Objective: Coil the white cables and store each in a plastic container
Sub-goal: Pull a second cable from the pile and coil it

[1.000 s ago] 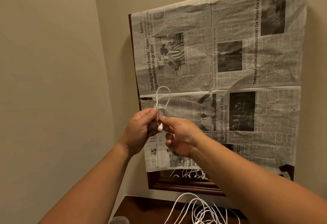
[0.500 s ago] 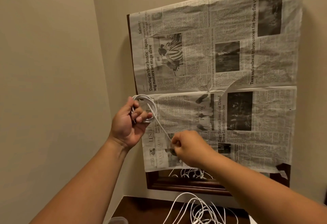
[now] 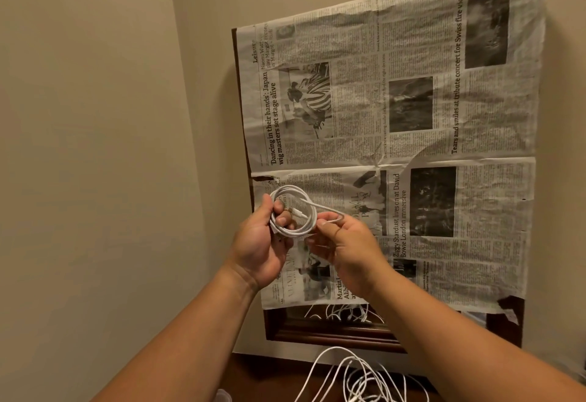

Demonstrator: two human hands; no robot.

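A white cable is wound into a small round coil held up in front of the wall. My left hand grips the coil's left side, thumb over it and fingers through the ring. My right hand pinches the cable's free end just right of the coil. A tangle of loose white cables lies on the dark wooden table below. The rim of a clear plastic container shows at the bottom edge, mostly hidden by my left forearm.
A newspaper sheet covers a dark-framed mirror on the wall straight ahead; cables reflect in the uncovered strip. A bare beige wall closes the left side.
My right hand came back up from lower right to the coil, bringing the free end with it. The coil in my left hand has gained a loop and sits a little lower.
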